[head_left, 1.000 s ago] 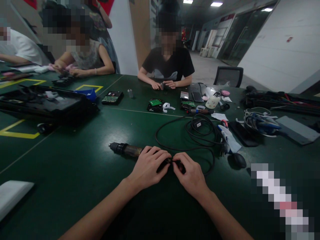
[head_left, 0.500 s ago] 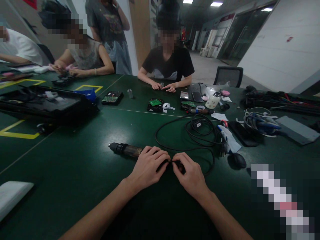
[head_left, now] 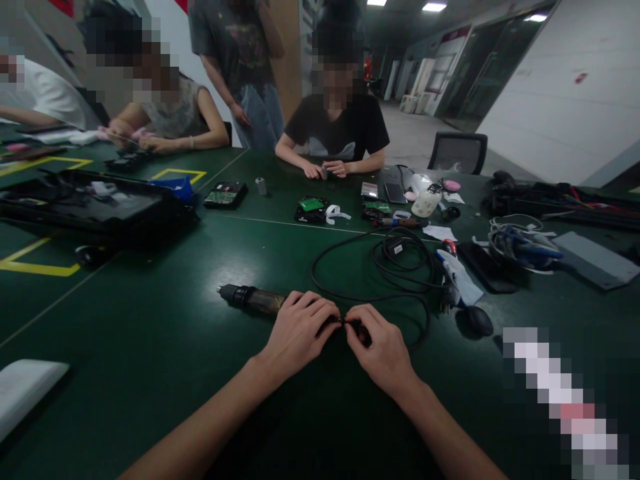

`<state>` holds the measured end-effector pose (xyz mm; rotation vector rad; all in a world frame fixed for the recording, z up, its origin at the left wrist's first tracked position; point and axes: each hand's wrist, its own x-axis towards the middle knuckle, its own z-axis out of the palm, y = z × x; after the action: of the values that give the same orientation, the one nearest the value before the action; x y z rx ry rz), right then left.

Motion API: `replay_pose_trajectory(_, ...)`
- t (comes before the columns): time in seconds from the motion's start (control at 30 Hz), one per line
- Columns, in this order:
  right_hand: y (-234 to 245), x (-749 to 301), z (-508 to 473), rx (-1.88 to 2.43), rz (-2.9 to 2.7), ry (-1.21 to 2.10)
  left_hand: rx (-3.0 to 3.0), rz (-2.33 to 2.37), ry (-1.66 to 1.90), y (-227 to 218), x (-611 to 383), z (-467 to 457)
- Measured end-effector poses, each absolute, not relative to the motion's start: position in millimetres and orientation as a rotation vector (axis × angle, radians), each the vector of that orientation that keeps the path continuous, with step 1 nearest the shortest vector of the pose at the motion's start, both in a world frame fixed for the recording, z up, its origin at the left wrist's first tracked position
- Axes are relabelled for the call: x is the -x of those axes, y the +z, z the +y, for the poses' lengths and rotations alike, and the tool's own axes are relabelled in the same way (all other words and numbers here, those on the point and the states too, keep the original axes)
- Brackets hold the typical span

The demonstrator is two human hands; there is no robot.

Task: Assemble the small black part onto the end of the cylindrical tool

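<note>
One power tool (head_left: pixel 265 301): lying on the green table (head_left: pixel 165 347), tip to the left, rear end beneath the left hand.
Left hand (head_left: pixel 300 329): fingers clamped around that rear end.
Right hand (head_left: pixel 379 343): just beside the left fingertips, thumb and fingers bent toward a pinch; cannot tell what they grip.
Black cable (head_left: pixel 396 248): coiled beyond the right hand.
Seated co-worker (head_left: pixel 363 130): across the table, hands at a small grey object (head_left: pixel 325 173).
</note>
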<state>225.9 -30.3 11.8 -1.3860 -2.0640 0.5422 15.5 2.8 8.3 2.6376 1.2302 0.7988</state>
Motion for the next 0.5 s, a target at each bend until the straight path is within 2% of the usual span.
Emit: replay_pose_trajectory(0.5, 11.5, -225.5, -29.5, 1.378, -2.071, 0.533, -2.681, 1.206, 0.757, 9.9, -12.0, 3.1)
